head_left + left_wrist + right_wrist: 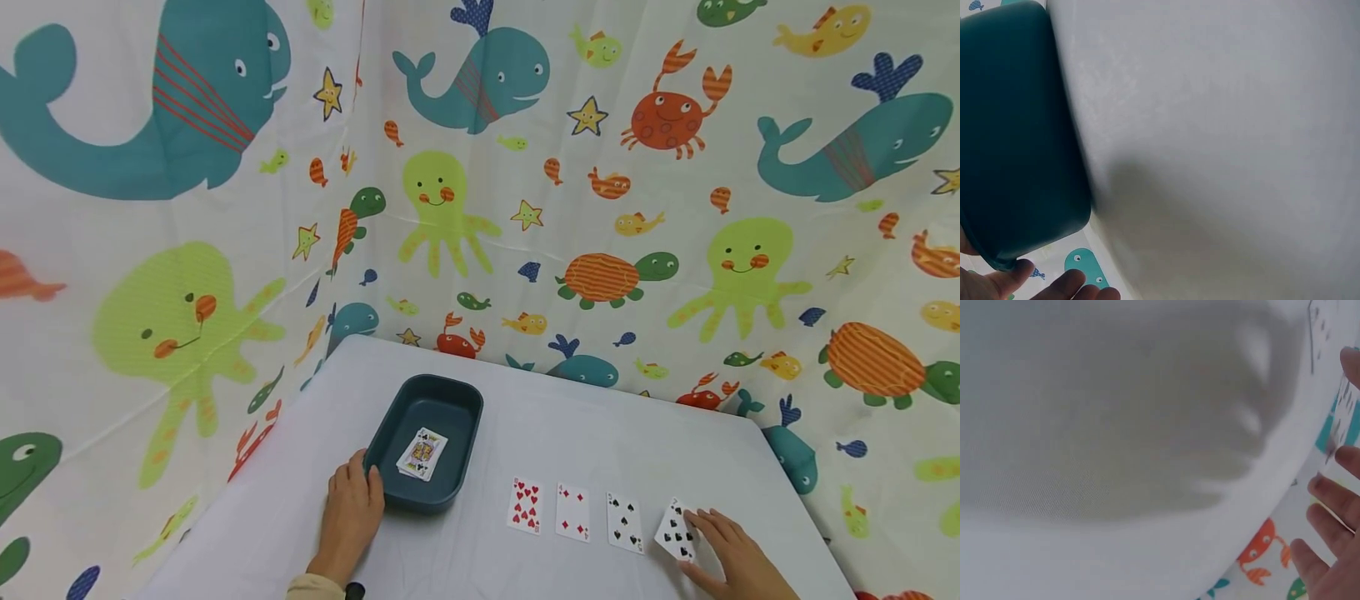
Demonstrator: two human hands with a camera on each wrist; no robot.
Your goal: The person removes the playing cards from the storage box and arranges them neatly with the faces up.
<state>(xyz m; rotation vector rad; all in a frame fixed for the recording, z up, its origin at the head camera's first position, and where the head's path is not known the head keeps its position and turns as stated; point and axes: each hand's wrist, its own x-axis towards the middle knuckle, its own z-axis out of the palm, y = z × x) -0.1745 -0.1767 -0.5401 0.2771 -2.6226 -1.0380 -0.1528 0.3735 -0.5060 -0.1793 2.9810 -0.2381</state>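
Note:
My left hand point(351, 510) grips the near left corner of a dark teal plastic bin point(468, 450), thumb and fingertips at its rim. Inside the bin lies a small stack of playing cards point(422, 454), a spade face card on top. On the right, my right hand point(731, 554) pinches a spade playing card point(673, 532) between thumb and fingers. That card is tilted, its face toward the head view; in the right wrist view it shows almost edge-on by the fingertips point(1316, 482). Left of it lies another spade card point(625, 522), face up.
A four of diamonds point(573, 512) and a hearts card point(525, 505) continue the row, face up, between bin and spade cards. All lie on a white-covered table point(600, 433). A curtain point(465, 225) printed with sea animals hangs behind and along the left side.

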